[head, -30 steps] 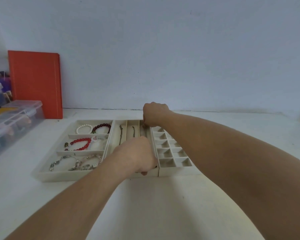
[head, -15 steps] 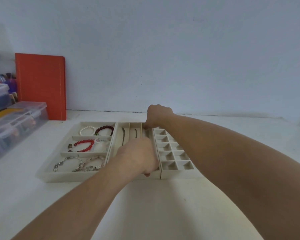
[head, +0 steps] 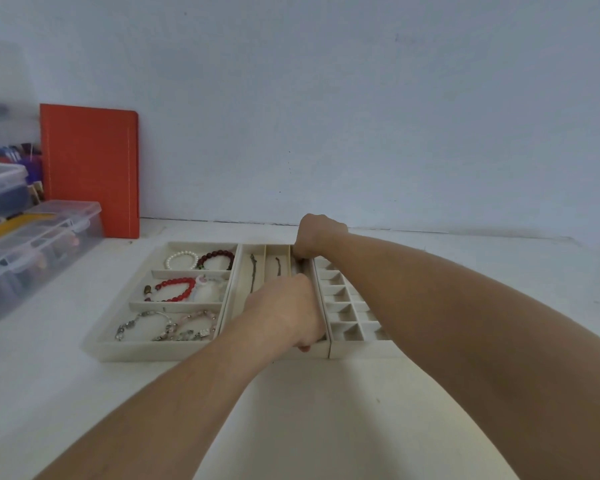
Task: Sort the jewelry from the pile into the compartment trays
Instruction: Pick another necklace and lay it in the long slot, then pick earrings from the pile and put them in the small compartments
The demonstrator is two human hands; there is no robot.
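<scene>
1. Two hands are seen over the middle tray (head: pixel 238 299), which is divided into long narrow slots. The left hand (head: pixel 284 311) is curled at the near end of the rightmost slot, and the right hand (head: pixel 317 235) is curled at the far end of the same slot.
2. Whether anything is pinched in either hand cannot be told, as the fingertips are hidden.
3. One thin chain (head: pixel 252 277) lies in the leftmost slot and another chain (head: pixel 278 266) in the slot beside it.
4. Touching the middle tray on its right is a grid tray (head: pixel 340 308) of small square cells.
5. On the left stands a bracelet tray (head: pixel 142 348), in which a pearl bracelet (head: pixel 181 260), a dark red bracelet (head: pixel 215 259), a red bracelet (head: pixel 174 289) and silver bracelets (head: pixel 163 327) are laid.
6. All three trays rest on the white surface (head: pixel 49 393).
7. Further left, clear plastic boxes (head: pixel 39 240) and an orange folder (head: pixel 90 168) are placed against the wall.
</scene>
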